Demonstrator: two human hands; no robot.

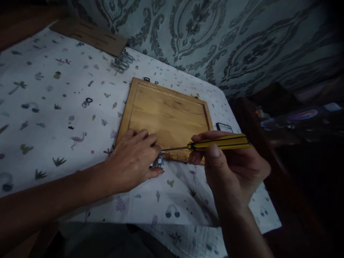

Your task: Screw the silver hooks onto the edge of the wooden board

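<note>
A square wooden panel (166, 114) with a raised frame lies on a table covered with a white patterned cloth (53, 107). My left hand (131, 159) rests on the panel's near left corner, fingers closed on a small metal hinge (158, 162) at the panel's near edge. My right hand (228, 168) grips a yellow-and-black screwdriver (215, 142) held nearly level. The screwdriver's thin shaft points left, and its tip meets the hinge beside my left fingertips. Small holes show along the panel's near edge.
A pile of metal hinges (121, 62) lies on the cloth beyond the panel, beside a flat cardboard piece (88, 34). A phone (224, 127) sits by the panel's right edge. A patterned curtain hangs behind; the table's right edge drops to dark clutter.
</note>
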